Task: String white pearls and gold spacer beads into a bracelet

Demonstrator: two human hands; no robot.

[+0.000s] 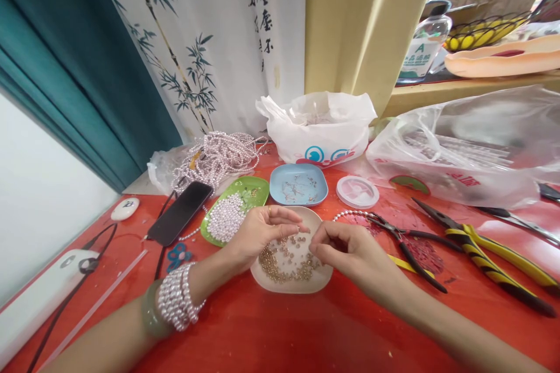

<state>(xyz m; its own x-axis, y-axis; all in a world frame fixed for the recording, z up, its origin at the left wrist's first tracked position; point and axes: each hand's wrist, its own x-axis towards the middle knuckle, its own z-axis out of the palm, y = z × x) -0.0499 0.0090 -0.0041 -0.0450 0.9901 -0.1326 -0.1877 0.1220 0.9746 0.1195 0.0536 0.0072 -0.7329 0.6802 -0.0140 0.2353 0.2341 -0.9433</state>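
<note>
Both of my hands hover over a beige dish point(319, 281) holding several small gold beads. My left hand point(262, 230), wrist wrapped in pearl bracelets and a jade bangle, has its fingers curled with the tips pinched near a tiny piece. My right hand point(345, 247) is closed in a pinch facing it, fingertips almost touching the left ones; what they hold is too small to name. A green dish point(255, 187) of pearls sits just left, and a blue dish point(275, 183) with thin metal findings stands behind.
Black-handled pliers point(411, 250) and yellow-black pliers point(490, 256) lie right on the red table point(284, 332). A phone point(180, 212), pearl strands point(219, 154), white plastic bags point(319, 125), a round lid point(357, 191) and a white device point(39, 297) with cable surround the dishes.
</note>
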